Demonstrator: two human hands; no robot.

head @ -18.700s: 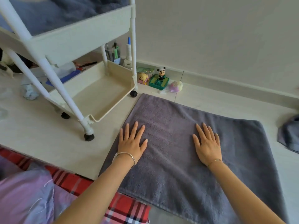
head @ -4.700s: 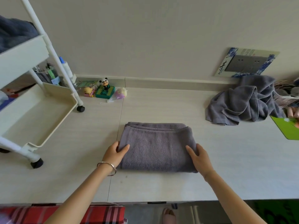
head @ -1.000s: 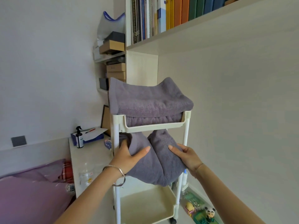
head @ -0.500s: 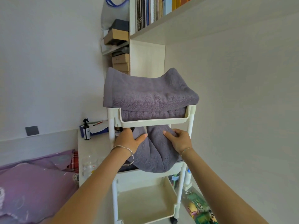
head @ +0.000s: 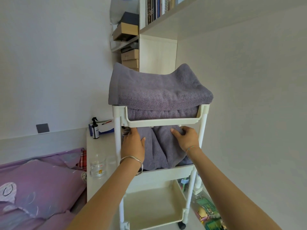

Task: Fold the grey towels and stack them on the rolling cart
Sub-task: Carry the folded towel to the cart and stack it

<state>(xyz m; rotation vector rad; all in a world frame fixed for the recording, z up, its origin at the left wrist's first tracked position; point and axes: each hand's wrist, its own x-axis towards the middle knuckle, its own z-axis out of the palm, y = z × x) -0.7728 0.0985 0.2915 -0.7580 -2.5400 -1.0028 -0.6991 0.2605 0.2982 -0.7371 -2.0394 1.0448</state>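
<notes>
**A:** Where is the towel?

**B:** The folded grey terry towel is in the middle tray of the cream plastic rolling cart. Its rounded fold faces out and its lower edge sits just behind the tray's front lip.

**A:** And the hands?

**B:** Both grip it. The left hand wraps the towel's left lobe, with the thumb spread across the front. The right hand curls over the upper right, thumb pointing inward. The knuckles are just under the front rim of the top tray.

**A:** Any room to move?

**B:** Little above, since the towel nearly fills the gap between the two trays. The stack of folded grey towels on the top tray overhangs its rim at the front and both sides. The cart's posts stand just outside each wrist. The white wall is near on the right. On the left, a white bedside table stands beside the cart, with a clear glass jar on it.

**A:** What has changed?

**B:** Half a second ago the towel bulged out past the posts and drooped over the middle tray's lip. Now it sits deeper in, and both hands have moved up and inward.
</notes>
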